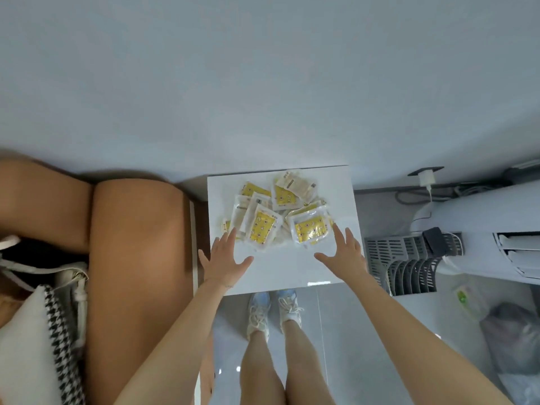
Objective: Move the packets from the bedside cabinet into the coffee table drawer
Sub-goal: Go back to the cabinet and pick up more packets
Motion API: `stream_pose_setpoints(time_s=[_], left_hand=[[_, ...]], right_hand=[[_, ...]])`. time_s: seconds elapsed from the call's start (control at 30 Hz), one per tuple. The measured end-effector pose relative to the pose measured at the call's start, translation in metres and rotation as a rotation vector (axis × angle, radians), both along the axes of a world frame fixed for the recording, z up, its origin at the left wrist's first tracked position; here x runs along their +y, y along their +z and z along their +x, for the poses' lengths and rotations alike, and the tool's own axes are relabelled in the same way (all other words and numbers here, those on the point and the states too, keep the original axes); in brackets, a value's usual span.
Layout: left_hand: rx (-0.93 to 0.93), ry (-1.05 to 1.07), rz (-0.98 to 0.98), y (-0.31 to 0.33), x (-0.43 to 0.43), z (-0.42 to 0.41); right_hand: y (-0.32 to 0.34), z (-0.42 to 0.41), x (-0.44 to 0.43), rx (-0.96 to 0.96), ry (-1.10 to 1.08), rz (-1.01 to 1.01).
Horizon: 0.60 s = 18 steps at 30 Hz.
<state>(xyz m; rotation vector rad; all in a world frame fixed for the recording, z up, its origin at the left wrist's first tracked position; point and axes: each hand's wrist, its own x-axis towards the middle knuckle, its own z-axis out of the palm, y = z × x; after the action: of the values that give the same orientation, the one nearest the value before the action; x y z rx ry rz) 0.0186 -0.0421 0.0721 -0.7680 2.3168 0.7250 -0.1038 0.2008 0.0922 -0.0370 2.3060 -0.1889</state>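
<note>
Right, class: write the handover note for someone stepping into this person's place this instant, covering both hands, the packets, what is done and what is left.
Left hand: open, fingers spread, at the near left edge of the pile, nothing in its grip.
Right hand: open, fingers spread, at the pile's near right edge, holding nothing.
Packets: a loose overlapping heap of yellow-and-clear sachets on the white bedside cabinet top, toward its far half.
Done: nothing moved as far as this view shows.
Left: gather the heap, probably with both hands, and carry it to the coffee table drawer, which is not in view.
</note>
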Motion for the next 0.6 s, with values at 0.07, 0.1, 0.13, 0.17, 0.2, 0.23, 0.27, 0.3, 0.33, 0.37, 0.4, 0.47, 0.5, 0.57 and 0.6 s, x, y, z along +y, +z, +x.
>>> stream_pose_setpoints(time_s=[0.07,0.1,0.13,0.17,0.2,0.23,0.27,0.3,0.33,0.37,0.4,0.47,0.5,0.57,0.6], left_hand=[[0.045,0.012,0.011,-0.033,-0.001,-0.012],[0.078,0.015,0.003,-0.048,-0.001,-0.019],[0.114,0.017,-0.009,-0.062,-0.001,-0.025],[0.151,0.017,-0.029,-0.074,-0.001,-0.032],[0.184,0.016,-0.05,-0.086,0.0,-0.038],[0.218,0.025,-0.07,-0.095,0.001,-0.044],[0.259,0.044,-0.087,-0.102,0.002,-0.05],[0.303,0.063,-0.109,-0.108,0.003,-0.055],[0.339,0.08,-0.139,-0.113,0.005,-0.059],[0.36,0.097,-0.171,-0.117,0.008,-0.063],[0.369,0.113,-0.203,-0.119,0.01,-0.065],[0.385,0.142,-0.26,-0.119,0.015,-0.067],[0.399,0.149,-0.277,-0.119,0.016,-0.068],[0.411,0.147,-0.279,-0.118,0.018,-0.068],[0.416,0.139,-0.284,-0.117,0.018,-0.067]], right_hand=[[-0.032,-0.016,-0.006,0.022,-0.101,-0.087],[-0.048,-0.023,-0.009,0.033,-0.137,-0.13],[-0.064,-0.03,-0.011,0.041,-0.164,-0.167],[-0.078,-0.036,-0.015,0.051,-0.185,-0.201],[-0.091,-0.041,-0.017,0.058,-0.205,-0.228],[-0.102,-0.045,-0.02,0.065,-0.218,-0.246],[-0.11,-0.049,-0.022,0.082,-0.219,-0.254],[-0.116,-0.052,-0.024,0.111,-0.205,-0.248],[-0.12,-0.054,-0.025,0.149,-0.182,-0.231],[-0.122,-0.056,-0.026,0.19,-0.163,-0.21],[-0.123,-0.056,-0.026,0.221,-0.152,-0.192],[-0.122,-0.054,-0.024,0.27,-0.145,-0.181],[-0.121,-0.053,-0.024,0.286,-0.155,-0.183],[-0.118,-0.054,-0.022,0.285,-0.215,-0.192],[-0.116,-0.055,-0.022,0.279,-0.239,-0.194]])
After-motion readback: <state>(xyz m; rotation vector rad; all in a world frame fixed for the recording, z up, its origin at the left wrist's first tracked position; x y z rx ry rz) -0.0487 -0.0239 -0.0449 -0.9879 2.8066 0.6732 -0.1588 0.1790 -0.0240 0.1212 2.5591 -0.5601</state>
